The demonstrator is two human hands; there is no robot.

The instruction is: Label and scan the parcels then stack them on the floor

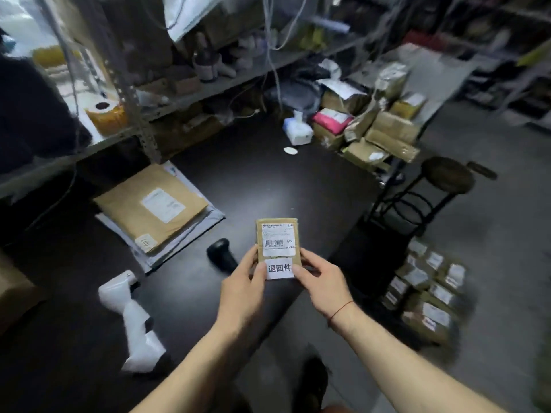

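Wide view first: the dark counter [268, 180] fills the middle, and at its far end sits a jumbled heap of brown parcels [384, 129], by my read the ones waiting their turn. Down on the floor to the right, the finished stack [426, 293] lies in rows, labels up, close enough to reach from the counter's edge. Over on the left, a big padded envelope [149, 204] lies flat on some grey mailers. The black scanner [222, 253] lies on the counter just left of the hands, handy for the next step. And here is the action: the small parcel [277, 221] is held above the counter's near right part, with the left hand [241, 287] and right hand [325, 284] each pinching a lower corner. Each grip is narrow and closed on the parcel, thumbs on top, likely pressing down the white sticker [278, 268] at its near end. The parcel's long axis runs away from the person, its labelled face is tilted up to the camera, and the barcode runs crosswise, so the print reads upright and sits exposed for scanning.
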